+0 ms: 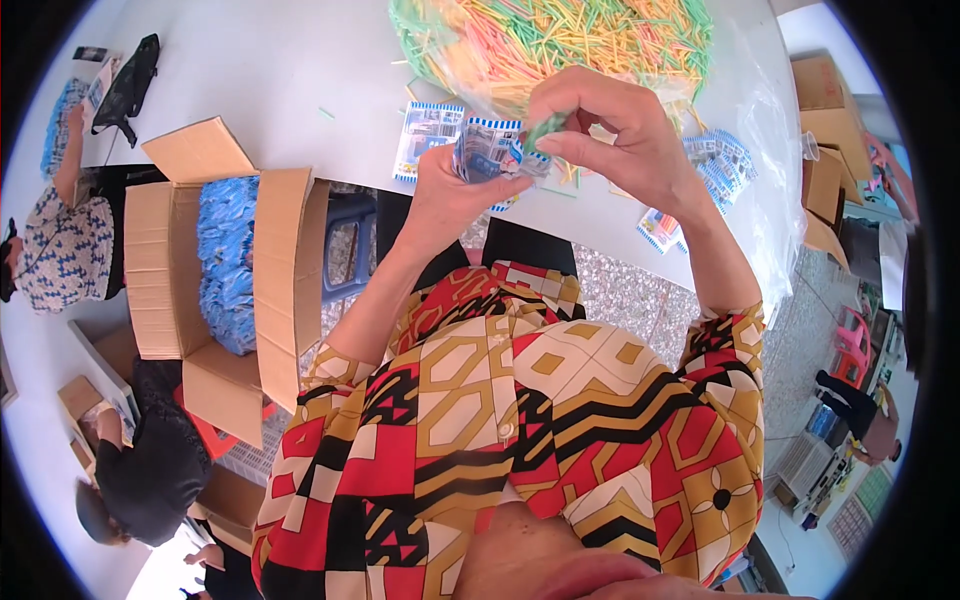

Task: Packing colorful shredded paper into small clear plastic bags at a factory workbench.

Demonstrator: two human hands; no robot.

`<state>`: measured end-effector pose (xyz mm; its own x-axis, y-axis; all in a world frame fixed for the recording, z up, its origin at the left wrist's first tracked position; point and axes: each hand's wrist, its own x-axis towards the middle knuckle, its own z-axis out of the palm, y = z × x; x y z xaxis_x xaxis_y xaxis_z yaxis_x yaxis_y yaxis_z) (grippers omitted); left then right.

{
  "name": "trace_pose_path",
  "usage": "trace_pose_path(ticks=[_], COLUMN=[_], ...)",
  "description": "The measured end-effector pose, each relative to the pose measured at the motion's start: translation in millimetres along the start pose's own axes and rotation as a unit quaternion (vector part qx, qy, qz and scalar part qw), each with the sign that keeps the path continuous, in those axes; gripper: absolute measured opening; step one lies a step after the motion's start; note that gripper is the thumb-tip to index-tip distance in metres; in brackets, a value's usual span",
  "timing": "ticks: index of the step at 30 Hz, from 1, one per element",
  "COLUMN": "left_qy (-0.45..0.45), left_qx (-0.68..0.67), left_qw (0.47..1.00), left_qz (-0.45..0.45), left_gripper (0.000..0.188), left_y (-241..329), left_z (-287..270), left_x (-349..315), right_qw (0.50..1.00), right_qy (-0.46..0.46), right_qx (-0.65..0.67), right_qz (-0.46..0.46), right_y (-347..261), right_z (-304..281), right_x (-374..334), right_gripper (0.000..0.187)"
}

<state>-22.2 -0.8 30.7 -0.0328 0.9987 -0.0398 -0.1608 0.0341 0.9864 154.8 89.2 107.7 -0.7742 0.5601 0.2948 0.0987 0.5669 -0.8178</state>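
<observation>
Was watching this person at the white table, and their left hand had a blue-and-white packet gripped over the near edge. At the packet's 2 o'clock, the right hand was pinching something small and green, couldn't tell what tbh. A bagged heap of pastel sticks sat around 1, loose packets lay at 3, and an open cardboard carton stuffed with blue packs stood at 8.

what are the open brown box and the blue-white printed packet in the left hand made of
Open brown box: likely matte cardboard, by its stiff, flat flaps. Blue-white printed packet in the left hand: probably thin, glossy plastic film, since it bends softly; coated paper possible.
</observation>
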Motion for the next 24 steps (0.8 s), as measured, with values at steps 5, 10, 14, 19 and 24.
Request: trace_pose_path(ticks=[5, 10, 14, 19, 24], left_qy=[0.014, 0.010, 0.000, -0.002, -0.016], left_qx=[0.020, -0.020, -0.047, -0.046, -0.073], left_qw=[1.000, 1.000, 0.999, 0.999, 0.992], left_qz=[-0.008, 0.020, 0.026, 0.028, -0.102], left_gripper=[0.019, 0.021, 0.024, 0.039, 0.017], left_y=[-1.7, 2.3, 11.1, 3.8, -7.3], left_z=[-2.8, -2.8, 4.4, 7.4, -9.1], left_x=[0.7, -1.5, -2.1, 2.5, 8.3], right_qw=[0.995, 0.979, 0.987, 0.990, 0.948], right_qy=[0.010, 0.089, 0.033, 0.109, 0.284], right_qx=[0.076, 0.172, 0.141, 0.073, 0.118], right_qz=[0.067, 0.066, 0.070, 0.059, 0.086], right_y=[-6.1, 9.0, 25.6, 26.8, 10.4], right_z=[-1.4, 0.0, 12.1, 19.3, 9.8], right_x=[-2.9, -10.6, -31.0, -44.9, -84.1], right_gripper=[0.028, 0.028, 0.026, 0.020, 0.013])
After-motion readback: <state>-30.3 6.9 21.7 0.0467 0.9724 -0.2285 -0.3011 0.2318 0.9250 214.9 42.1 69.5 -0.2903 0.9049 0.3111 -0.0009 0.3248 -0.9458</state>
